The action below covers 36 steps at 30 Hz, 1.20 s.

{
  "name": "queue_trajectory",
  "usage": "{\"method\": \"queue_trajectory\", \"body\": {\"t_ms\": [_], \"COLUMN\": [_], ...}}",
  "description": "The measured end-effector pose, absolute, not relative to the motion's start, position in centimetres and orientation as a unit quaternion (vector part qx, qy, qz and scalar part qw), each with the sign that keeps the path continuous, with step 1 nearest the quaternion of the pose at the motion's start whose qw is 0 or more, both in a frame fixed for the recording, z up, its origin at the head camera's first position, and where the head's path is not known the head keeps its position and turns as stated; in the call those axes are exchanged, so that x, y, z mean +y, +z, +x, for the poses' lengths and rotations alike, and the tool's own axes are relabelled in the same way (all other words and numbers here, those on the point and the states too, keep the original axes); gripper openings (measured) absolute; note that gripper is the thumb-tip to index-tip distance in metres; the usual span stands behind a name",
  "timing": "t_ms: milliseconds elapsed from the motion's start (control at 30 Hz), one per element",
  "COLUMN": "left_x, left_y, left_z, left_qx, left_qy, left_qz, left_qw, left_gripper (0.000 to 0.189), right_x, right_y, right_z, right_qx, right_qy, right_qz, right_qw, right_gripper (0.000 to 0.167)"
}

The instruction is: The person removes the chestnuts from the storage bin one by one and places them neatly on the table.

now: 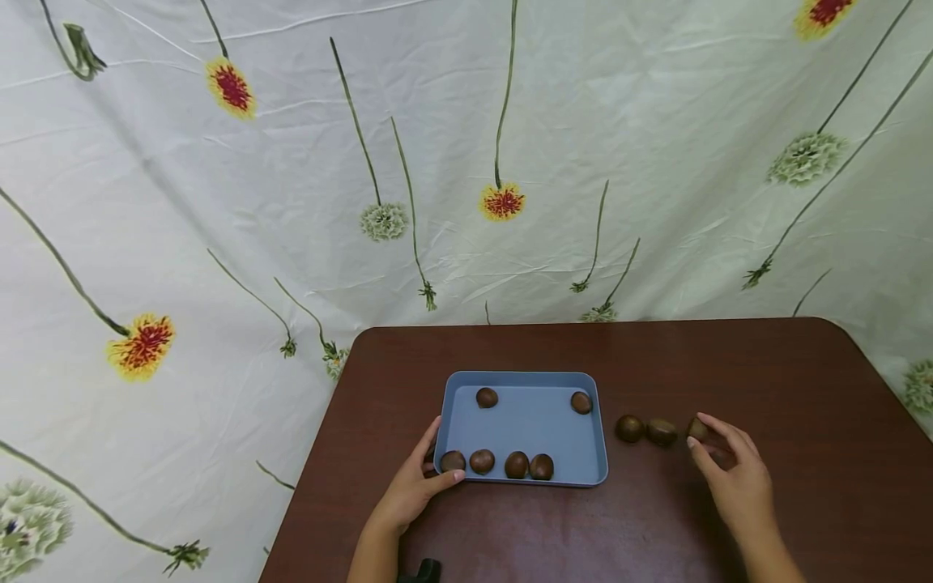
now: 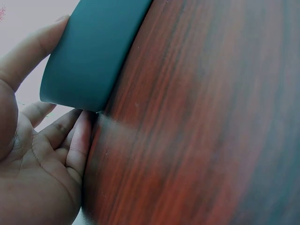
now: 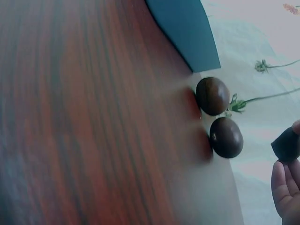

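Note:
My left hand (image 1: 411, 486) grips the near left corner of a blue tray (image 1: 539, 425), its thumb over the rim; in the left wrist view the fingers lie by the underside of the tray (image 2: 89, 51). Two brown chestnuts lie near the tray's far side, one a chestnut (image 1: 581, 402) at the right; several more line the near side. Off to the right, my right hand (image 1: 739, 478) pinches a chestnut (image 1: 696, 428) between thumb and fingers. In the right wrist view this chestnut (image 3: 286, 144) looks dark and pointed, apart from the others.
Two loose chestnuts, a rounder chestnut (image 1: 630, 428) and a wider chestnut (image 1: 662, 432), sit on the dark brown table (image 1: 787, 364) between tray and right hand. Behind the table hangs a white flowered cloth (image 1: 437, 162). A black object (image 1: 428, 570) shows beside the left forearm.

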<state>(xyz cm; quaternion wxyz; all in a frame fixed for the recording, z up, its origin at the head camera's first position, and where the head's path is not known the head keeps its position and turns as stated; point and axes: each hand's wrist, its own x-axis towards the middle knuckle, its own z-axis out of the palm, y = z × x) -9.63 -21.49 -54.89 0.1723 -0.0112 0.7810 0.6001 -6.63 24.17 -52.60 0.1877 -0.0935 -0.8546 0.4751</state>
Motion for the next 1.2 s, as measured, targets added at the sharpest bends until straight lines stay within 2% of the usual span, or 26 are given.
{"method": "queue_trajectory", "body": {"t_ms": [133, 367, 600, 767, 1200], "left_x": [-21.5, -21.4, -21.4, -21.4, -21.5], "left_y": [-55.0, -54.9, -54.9, -54.9, -54.8], "left_z": [-9.6, -9.6, -9.5, -9.6, -9.6], "left_qx": [0.781, 0.781, 0.782, 0.780, 0.779], "left_qy": [0.600, 0.600, 0.599, 0.602, 0.601], "left_qz": [-0.013, -0.009, -0.010, -0.012, -0.013], "left_qw": [0.173, 0.172, 0.173, 0.172, 0.176], "left_gripper": [0.102, 0.102, 0.102, 0.102, 0.102], "right_x": [24.8, 26.3, 26.9, 26.9, 27.3], "right_y": [-53.0, -53.5, -53.9, -53.8, -53.8], "right_z": [-6.7, -6.8, -7.3, -7.8, -9.0], "right_qx": [-0.869, -0.909, -0.915, -0.915, -0.926], "right_qy": [0.449, 0.402, 0.388, 0.384, 0.361], "right_qz": [-0.095, -0.092, -0.110, -0.119, -0.089], "right_qw": [0.186, 0.060, -0.001, -0.031, -0.071], "right_gripper": [0.042, 0.050, 0.061, 0.067, 0.068]}}
